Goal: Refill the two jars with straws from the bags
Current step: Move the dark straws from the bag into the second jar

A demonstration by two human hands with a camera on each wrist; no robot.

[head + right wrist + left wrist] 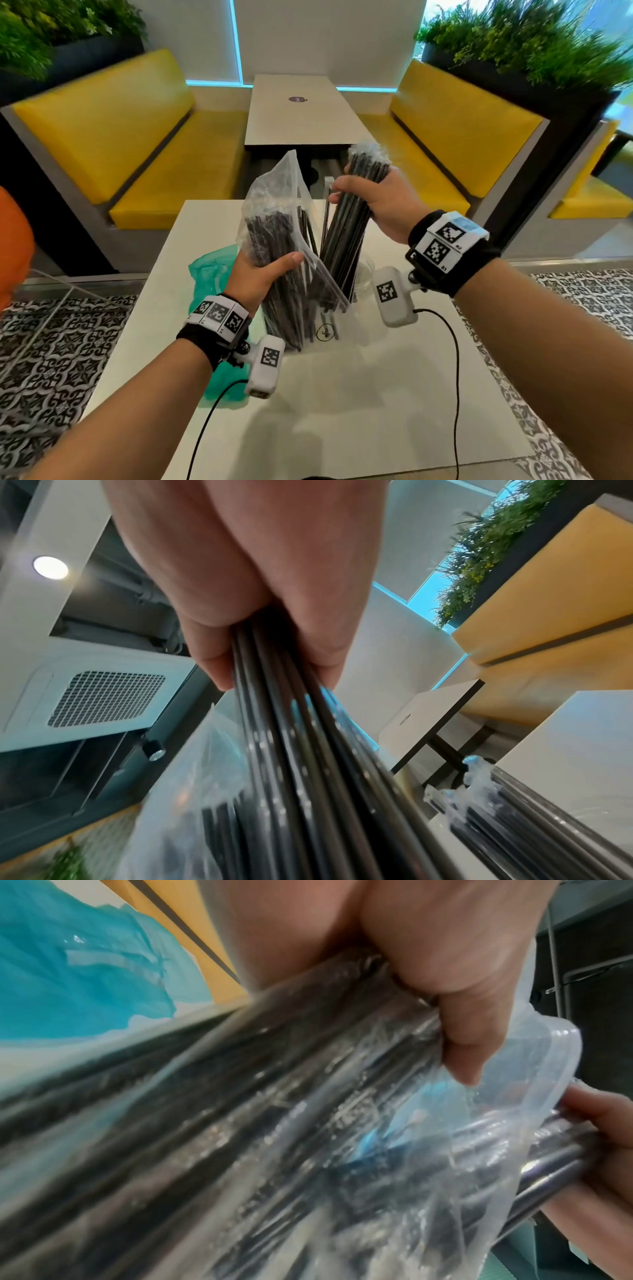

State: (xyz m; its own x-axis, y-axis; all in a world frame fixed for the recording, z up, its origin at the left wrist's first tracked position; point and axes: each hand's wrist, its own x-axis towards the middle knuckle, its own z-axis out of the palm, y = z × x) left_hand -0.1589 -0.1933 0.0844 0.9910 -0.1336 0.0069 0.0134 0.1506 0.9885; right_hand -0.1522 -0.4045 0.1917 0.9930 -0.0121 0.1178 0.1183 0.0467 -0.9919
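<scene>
My left hand (265,274) grips a clear plastic bag (274,192) of black straws around its middle and holds it upright above the white table (342,394). In the left wrist view my fingers (445,974) curl round the bag (308,1123). My right hand (376,205) holds a bundle of black wrapped straws (346,236) just right of the bag's mouth. The bundle (308,764) slants down towards a glass jar (364,281), which the bag and my wrist camera mostly hide. I cannot tell whether the straw ends are inside it.
A crumpled teal plastic bag (209,277) lies on the table left of my left hand. More wrapped straws (496,799) show at the lower right of the right wrist view. Yellow benches (164,192) and a second table (301,113) stand beyond.
</scene>
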